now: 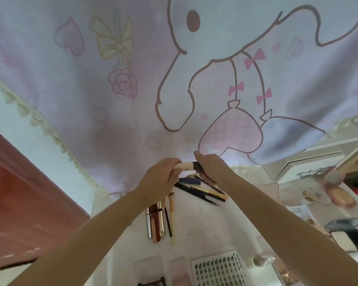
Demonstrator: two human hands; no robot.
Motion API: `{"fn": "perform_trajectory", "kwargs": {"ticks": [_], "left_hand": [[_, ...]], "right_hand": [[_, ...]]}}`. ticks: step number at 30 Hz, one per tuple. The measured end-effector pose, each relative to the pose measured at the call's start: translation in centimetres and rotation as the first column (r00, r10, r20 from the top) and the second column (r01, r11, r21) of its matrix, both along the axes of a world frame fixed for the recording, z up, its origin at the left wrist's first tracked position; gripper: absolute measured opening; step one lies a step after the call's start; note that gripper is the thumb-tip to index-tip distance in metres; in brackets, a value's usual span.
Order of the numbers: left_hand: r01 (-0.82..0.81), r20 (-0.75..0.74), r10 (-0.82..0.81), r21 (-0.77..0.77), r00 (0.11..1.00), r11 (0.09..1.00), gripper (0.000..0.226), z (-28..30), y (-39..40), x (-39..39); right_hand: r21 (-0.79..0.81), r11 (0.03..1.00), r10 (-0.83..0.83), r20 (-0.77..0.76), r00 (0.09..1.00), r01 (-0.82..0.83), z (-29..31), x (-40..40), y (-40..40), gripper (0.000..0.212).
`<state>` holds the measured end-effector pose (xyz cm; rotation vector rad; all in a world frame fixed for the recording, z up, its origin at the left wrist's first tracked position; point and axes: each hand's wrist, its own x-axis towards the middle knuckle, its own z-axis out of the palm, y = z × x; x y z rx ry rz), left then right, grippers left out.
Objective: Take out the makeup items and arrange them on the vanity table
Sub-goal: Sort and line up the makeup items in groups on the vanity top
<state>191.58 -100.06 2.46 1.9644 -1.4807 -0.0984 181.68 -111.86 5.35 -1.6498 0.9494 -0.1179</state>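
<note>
At ten o'clock of the white tabletop [205, 223] hangs a pale cartoon curtain [132, 79]. The left hand [163, 178] has its grip curled round the cream end of a small tube [187, 166], held above the tabletop's twelve o'clock edge. At six o'clock of that hand lie slim lipsticks and brushes [159, 219] side by side. The right hand [211, 168] pinches the tube's dark cap. At four o'clock of the right hand lie dark pencils [201, 193].
</note>
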Motion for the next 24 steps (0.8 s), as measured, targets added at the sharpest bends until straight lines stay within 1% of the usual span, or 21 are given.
{"fn": "perform_trajectory", "kwargs": {"ticks": [1,2,4,6,7,8,9,10,11,12,13,14,15,16,17,18,19,20,22,24], "left_hand": [[-0.031,0.029,0.032,-0.034,0.999,0.999,0.018,0.4,-0.1,-0.3],[-0.071,0.050,0.075,-0.074,0.996,0.995,0.018,0.9,-0.3,-0.5],[-0.147,0.133,0.162,-0.120,0.978,0.982,0.027,2.0,-0.8,-0.5],[-0.198,0.197,0.209,-0.079,0.958,0.977,0.035,3.2,-1.5,-0.5],[-0.224,0.160,0.230,-0.052,0.960,0.973,0.039,3.6,-1.9,-0.4],[-0.265,0.032,0.265,-0.021,0.964,0.964,0.043,3.8,-2.3,-0.5],[-0.299,-0.148,0.298,0.014,0.943,0.954,0.046,4.1,-2.7,-0.9],[-0.316,-0.321,0.316,0.053,0.893,0.947,0.048,4.2,-3.1,-1.3],[-0.319,-0.442,0.318,0.075,0.839,0.945,0.048,4.3,-3.4,-1.8],[-0.304,-0.527,0.311,0.102,0.791,0.947,0.047,4.3,-3.6,-2.1],[-0.262,-0.595,0.290,0.136,0.750,0.956,0.047,4.4,-3.7,-2.3],[-0.193,-0.636,0.253,0.164,0.729,0.968,0.045,4.6,-3.5,-2.3],[-0.108,-0.637,0.202,0.185,0.744,0.977,0.042,4.7,-3.1,-2.2],[-0.012,-0.592,0.129,0.197,0.795,0.980,0.037,4.7,-2.6,-2.1],[0.076,-0.514,0.045,0.212,0.856,0.974,0.030,4.7,-2.3,-1.8],[0.139,-0.404,-0.034,0.234,0.914,0.962,0.024,4.6,-2.0,-1.6],[0.166,-0.282,-0.089,0.263,0.955,0.950,0.020,4.6,-1.8,-1.4],[0.162,-0.159,-0.119,0.293,0.980,0.942,0.018,4.6,-1.7,-1.1],[0.112,0.047,-0.133,0.309,0.990,0.944,0.021,5.1,-1.6,-0.8],[0.075,0.169,-0.127,0.282,0.978,0.957,0.021,5.4,-1.5,-0.5]], "right_hand": [[-0.017,0.999,-0.029,0.028,0.999,0.029,0.2,0.1,0.3,0.047],[-0.081,0.996,-0.043,0.059,0.997,0.048,0.4,0.3,0.6,0.047],[-0.276,0.959,-0.024,0.126,0.992,0.058,0.6,0.3,1.1,0.048],[-0.407,0.909,-0.011,0.191,0.981,0.090,1.0,0.0,1.1,0.048],[-0.471,0.877,0.003,0.215,0.977,0.101,1.2,-0.3,1.0,0.047],[-0.555,0.825,0.026,0.229,0.973,0.108,1.3,-0.7,0.8,0.046],[-0.643,0.759,0.060,0.233,0.971,0.107,1.5,-1.0,0.7,0.044],[-0.714,0.692,0.099,0.238,0.966,0.105,1.6,-1.2,0.5,0.041],[-0.757,0.643,0.130,0.253,0.959,0.113,1.8,-1.4,0.4,0.038],[-0.781,0.613,0.148,0.263,0.953,0.120,2.0,-1.6,0.2,0.038],[-0.782,0.610,0.151,0.270,0.951,0.125,2.1,-1.8,-0.1,0.040],[-0.762,0.636,0.144,0.275,0.950,0.124,2.1,-1.9,-0.5,0.044],[-0.701,0.703,0.128,0.284,0.950,0.115,2.3,-2.1,-1.0,0.043],[-0.606,0.789,0.114,0.304,0.946,0.100,2.5,-2.3,-1.4,0.039],[-0.501,0.862,0.102,0.320,0.942,0.077,2.8,-2.5,-1.7,0.034],[-0.413,0.910,0.108,0.311,0.944,0.032,3.1,-2.7,-2.0,0.031],[-0.359,0.933,0.140,0.268,0.953,-0.036,3.4,-3.0,-2.1,0.032],[-0.337,0.935,0.184,0.200,0.962,-0.109,3.6,-3.0,-2.2,0.034],[-0.370,0.906,0.236,0.044,0.971,-0.204,3.7,-3.0,-2.2,0.040],[-0.388,0.901,0.211,0.003,0.977,-0.193,3.7,-2.9,-1.9,0.042]]}}
